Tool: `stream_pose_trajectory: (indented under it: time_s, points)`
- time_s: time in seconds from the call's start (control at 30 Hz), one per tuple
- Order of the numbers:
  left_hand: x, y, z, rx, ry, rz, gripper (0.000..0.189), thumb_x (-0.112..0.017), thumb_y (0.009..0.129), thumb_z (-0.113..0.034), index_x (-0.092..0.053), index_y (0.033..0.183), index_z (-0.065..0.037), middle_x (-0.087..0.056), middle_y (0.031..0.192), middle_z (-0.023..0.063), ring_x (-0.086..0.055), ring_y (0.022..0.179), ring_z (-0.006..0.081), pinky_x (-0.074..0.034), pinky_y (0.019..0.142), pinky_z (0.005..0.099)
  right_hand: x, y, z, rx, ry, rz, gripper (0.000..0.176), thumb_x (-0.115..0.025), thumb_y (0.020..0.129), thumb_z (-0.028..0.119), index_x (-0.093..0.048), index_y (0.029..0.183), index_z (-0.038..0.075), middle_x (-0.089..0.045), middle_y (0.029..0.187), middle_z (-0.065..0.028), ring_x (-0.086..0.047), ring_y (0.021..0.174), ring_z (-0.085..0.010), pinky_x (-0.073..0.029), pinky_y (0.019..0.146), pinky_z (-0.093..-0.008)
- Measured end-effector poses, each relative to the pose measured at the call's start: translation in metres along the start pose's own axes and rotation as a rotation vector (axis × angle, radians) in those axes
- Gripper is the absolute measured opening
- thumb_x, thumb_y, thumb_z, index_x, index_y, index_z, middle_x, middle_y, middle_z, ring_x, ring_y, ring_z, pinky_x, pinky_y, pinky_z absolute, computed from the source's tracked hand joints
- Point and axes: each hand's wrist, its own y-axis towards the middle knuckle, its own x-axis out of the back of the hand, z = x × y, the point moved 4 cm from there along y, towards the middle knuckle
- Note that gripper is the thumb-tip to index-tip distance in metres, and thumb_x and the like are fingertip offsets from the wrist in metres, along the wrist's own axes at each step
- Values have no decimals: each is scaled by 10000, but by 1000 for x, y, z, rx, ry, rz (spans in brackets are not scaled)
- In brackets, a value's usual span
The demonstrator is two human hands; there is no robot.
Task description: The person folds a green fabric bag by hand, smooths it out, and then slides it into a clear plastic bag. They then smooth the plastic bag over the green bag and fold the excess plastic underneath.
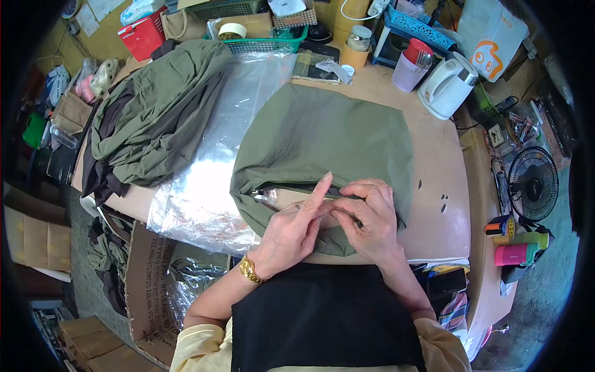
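The olive garment [322, 133] is pinched at its near edge by left hand [291, 230] and right hand [367, 220] — bare tabletop [437, 177] is seen at right.

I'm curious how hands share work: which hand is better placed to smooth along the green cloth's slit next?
Probably the left hand: its forefinger is stretched out, tip at the slit of the green cloth, while the right hand is curled, pinching the edge.
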Motion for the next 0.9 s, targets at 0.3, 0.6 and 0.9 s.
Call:
stream_pose_trajectory:
  time_s: [0.3, 0.6, 0.9]
  points:
    - [-1, -11, 6, 350, -299, 124, 794, -546, 909, 75, -123, 1579, 29, -626, 1334, 197, -717, 985, 241, -536, 899, 309, -3, 1, 3, 62, 48, -6, 261, -822, 646, 72, -711, 879, 110, -646, 1029, -38, -625, 993, -252, -443, 898, -415]
    - [-11, -17, 14, 410, -1126, 111, 774, -456, 1026, 1, 41, 1612, -93, -552, 1426, 197, -594, 1217, 176, -431, 1070, 307, -4, 2, 5, 106, 57, -67, 266, -779, 638, 40, -696, 884, 97, -646, 1027, -40, -621, 967, -249, -456, 878, -413]
    - [-10, -15, 15, 507, -1381, 102, 825, -545, 1027, -73, 36, 1611, -109, -536, 1441, 217, -564, 1285, 195, -439, 1086, 328, -6, 0, 4, 41, 164, -114, 188, -735, 773, 23, -635, 928, 61, -630, 1052, -92, -610, 972, -277, -465, 886, -421]
